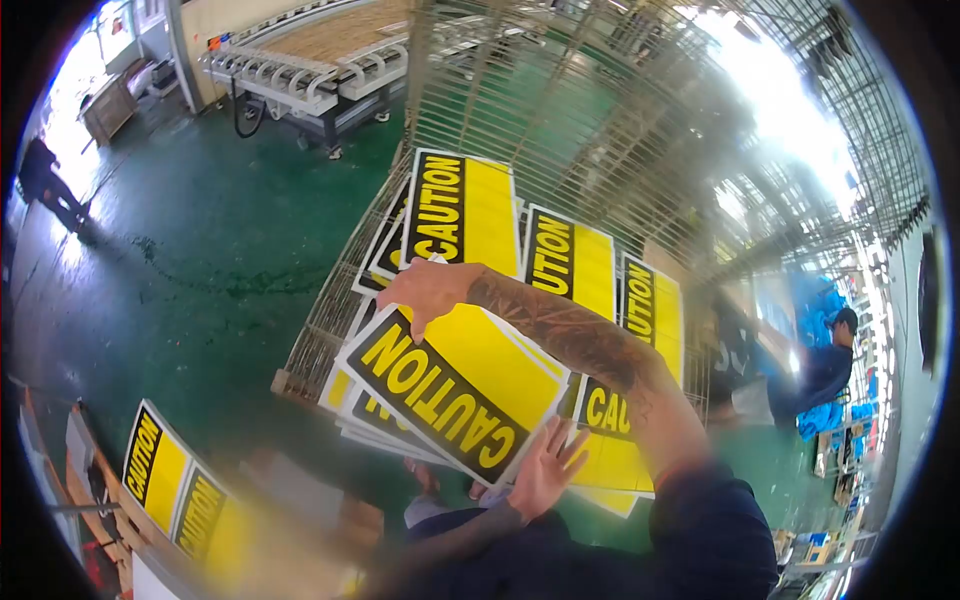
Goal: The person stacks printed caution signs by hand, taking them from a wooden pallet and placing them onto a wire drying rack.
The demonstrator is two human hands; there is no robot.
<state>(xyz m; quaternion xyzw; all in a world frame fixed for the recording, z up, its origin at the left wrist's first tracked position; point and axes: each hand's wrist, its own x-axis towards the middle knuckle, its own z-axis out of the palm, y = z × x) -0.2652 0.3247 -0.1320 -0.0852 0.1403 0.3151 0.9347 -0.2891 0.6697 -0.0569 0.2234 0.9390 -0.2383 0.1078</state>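
Observation:
A yellow and black caution sign (455, 385) lies tilted over a stack of like signs in front of me. My right hand (430, 292), at the end of a tattooed forearm reaching across from the right, grips its far edge, thumb over the face. At the opposite short edge my left hand (545, 470) is open, fingers spread and fingertips right beside the corner. Under the held sign, more caution signs (375, 410) stick out. Further caution signs (465, 210) lie in overlapping rows on the wire rack (320, 330), partly hidden by my right forearm.
Beyond the rack stand tall wire shelves (600, 100) and a roller-edged table (300, 75). More caution signs (165, 470) lie at lower left beside wooden boards. One person (50, 185) is at far left, another person (815, 375) at right near blue material (820, 300).

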